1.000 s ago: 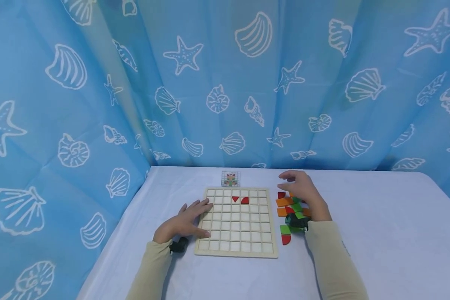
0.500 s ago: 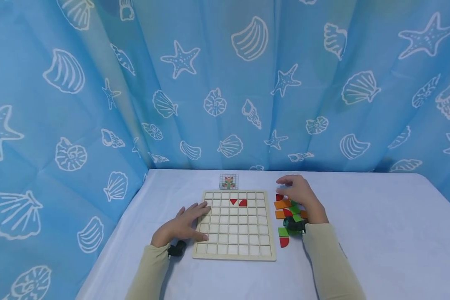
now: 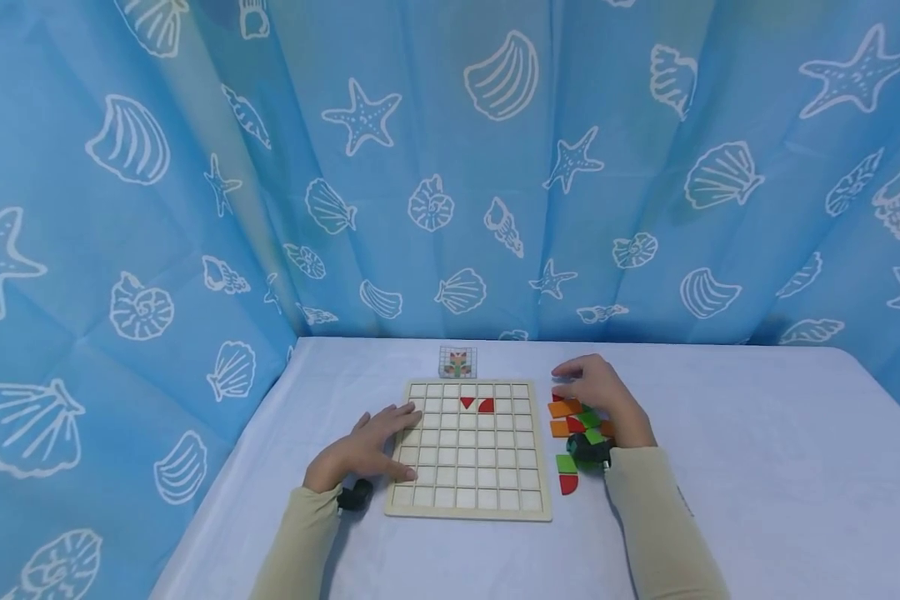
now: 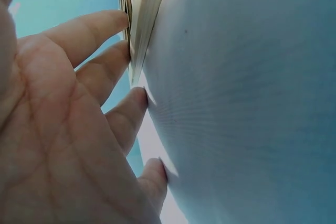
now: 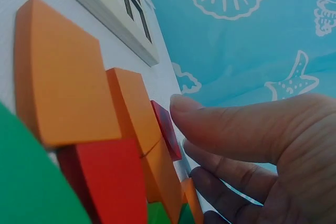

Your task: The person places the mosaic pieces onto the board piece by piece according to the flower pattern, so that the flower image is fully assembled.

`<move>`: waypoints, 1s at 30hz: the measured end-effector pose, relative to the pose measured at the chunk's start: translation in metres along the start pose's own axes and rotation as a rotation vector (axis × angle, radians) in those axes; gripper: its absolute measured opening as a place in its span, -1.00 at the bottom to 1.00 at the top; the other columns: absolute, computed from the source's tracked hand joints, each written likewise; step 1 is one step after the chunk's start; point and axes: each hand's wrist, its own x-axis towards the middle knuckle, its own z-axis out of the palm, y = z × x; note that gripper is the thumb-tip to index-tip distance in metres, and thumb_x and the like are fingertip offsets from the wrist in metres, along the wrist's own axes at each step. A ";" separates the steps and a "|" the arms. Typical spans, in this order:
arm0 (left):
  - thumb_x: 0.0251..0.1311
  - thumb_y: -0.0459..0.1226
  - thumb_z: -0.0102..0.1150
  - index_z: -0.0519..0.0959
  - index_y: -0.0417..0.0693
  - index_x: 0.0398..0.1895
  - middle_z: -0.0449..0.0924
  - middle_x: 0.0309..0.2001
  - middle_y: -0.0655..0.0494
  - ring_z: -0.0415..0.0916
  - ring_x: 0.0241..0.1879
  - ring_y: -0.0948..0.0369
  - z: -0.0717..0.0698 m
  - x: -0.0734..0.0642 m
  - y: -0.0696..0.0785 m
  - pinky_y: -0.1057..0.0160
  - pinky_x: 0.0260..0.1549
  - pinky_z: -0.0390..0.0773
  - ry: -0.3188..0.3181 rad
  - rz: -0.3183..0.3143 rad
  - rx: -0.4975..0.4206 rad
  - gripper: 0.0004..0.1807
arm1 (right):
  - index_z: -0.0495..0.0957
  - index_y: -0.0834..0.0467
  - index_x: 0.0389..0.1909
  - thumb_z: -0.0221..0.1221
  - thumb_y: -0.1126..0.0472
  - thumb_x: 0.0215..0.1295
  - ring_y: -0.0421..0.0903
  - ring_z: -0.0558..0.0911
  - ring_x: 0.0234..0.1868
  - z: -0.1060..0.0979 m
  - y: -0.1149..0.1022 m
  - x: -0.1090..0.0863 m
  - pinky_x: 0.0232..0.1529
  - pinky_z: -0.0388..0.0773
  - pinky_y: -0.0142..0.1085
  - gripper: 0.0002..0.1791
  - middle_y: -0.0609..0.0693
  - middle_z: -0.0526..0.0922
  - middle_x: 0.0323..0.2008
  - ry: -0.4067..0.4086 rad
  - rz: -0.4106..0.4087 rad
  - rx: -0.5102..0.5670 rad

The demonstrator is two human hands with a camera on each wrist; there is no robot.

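Observation:
A pale wooden grid board (image 3: 467, 457) lies flat on the table, a red triangle (image 3: 467, 402) and a red quarter-round piece (image 3: 486, 406) set in its upper cells. Across the board's left edge rests my left hand (image 3: 363, 448), fingers spread; in the left wrist view its fingertips (image 4: 121, 20) touch the wooden rim. My right hand (image 3: 598, 387) is low over the far end of the loose pieces. Its thumb (image 5: 191, 114) and fingers stand apart, close beside a red piece (image 5: 167, 129). Orange blocks (image 5: 65, 77) lie nearer the wrist, partly covering one another's view.
Behind the board stands a small pattern card (image 3: 458, 363) with a coloured figure on a grid. Green (image 3: 566, 464), red and orange pieces form a loose column right of the board. A blue seashell curtain (image 3: 435, 167) hangs at the table's back edge.
My right hand has come down slightly toward the red piece at the far end of the pile. The left hand stays on the board's edge. The head view has shifted a little.

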 end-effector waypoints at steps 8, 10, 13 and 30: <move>-0.02 0.00 0.49 0.18 0.02 0.53 -0.02 0.59 0.01 -0.23 0.58 -0.09 0.001 0.000 -0.002 -0.32 0.46 -0.35 -0.001 0.020 -0.021 0.04 | 0.64 0.11 0.12 0.36 0.14 0.21 0.19 0.43 0.22 -0.002 0.001 -0.002 0.23 0.48 0.13 -0.57 0.23 0.49 0.24 -0.030 0.013 -0.007; -0.02 -0.01 0.50 0.18 0.01 0.53 -0.02 0.58 0.00 -0.23 0.58 -0.09 0.001 0.000 -0.002 -0.33 0.46 -0.34 0.003 0.023 -0.020 0.04 | 0.65 0.11 0.10 0.38 0.13 0.19 0.18 0.43 0.21 -0.003 0.002 -0.003 0.20 0.50 0.11 -0.57 0.23 0.50 0.22 -0.041 0.003 -0.015; -0.02 -0.01 0.50 0.18 0.01 0.53 -0.02 0.58 0.00 -0.23 0.58 -0.09 0.000 0.000 -0.002 -0.33 0.45 -0.34 0.003 0.025 -0.019 0.04 | 0.67 0.11 0.06 0.38 0.14 0.18 0.16 0.45 0.17 -0.005 0.005 -0.002 0.15 0.54 0.08 -0.60 0.21 0.53 0.17 -0.047 -0.027 -0.038; -0.01 -0.01 0.49 0.16 0.02 0.54 -0.03 0.59 0.01 -0.25 0.59 -0.09 -0.001 0.001 0.001 -0.32 0.46 -0.36 -0.004 0.002 -0.017 0.04 | 0.64 0.09 0.12 0.32 0.11 0.26 0.15 0.43 0.09 0.004 0.003 0.001 0.14 0.53 0.06 -0.60 0.21 0.51 0.14 -0.007 -0.021 -0.008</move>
